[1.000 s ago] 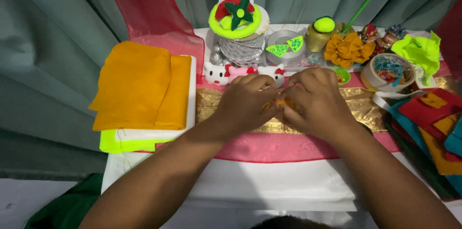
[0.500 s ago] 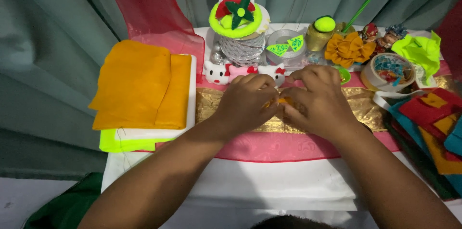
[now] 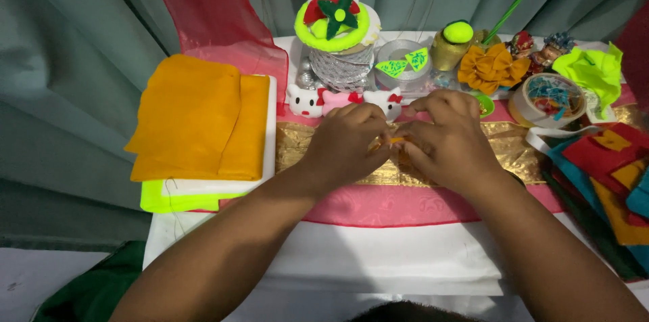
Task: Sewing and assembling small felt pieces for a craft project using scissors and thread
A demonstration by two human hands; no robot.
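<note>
Centrally, we log a small orange felt scrap (image 3: 391, 141), pinched between our left hand (image 3: 348, 146) and right hand (image 3: 449, 141), fingers of both closed tight on it, over the gold brocade strip (image 3: 514, 149) mid-table. Risk, we judge: so slight a grip may slip, dropping it among loose felt pieces (image 3: 608, 166) at the right edge. The tape roll (image 3: 549, 100) holds coloured scraps; folded orange cloth (image 3: 196, 119) lies left.

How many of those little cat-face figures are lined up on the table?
3, in a row just beyond the hands: a white one at left, a pink one in the middle, a white one at right. The hands may hide others.
</note>
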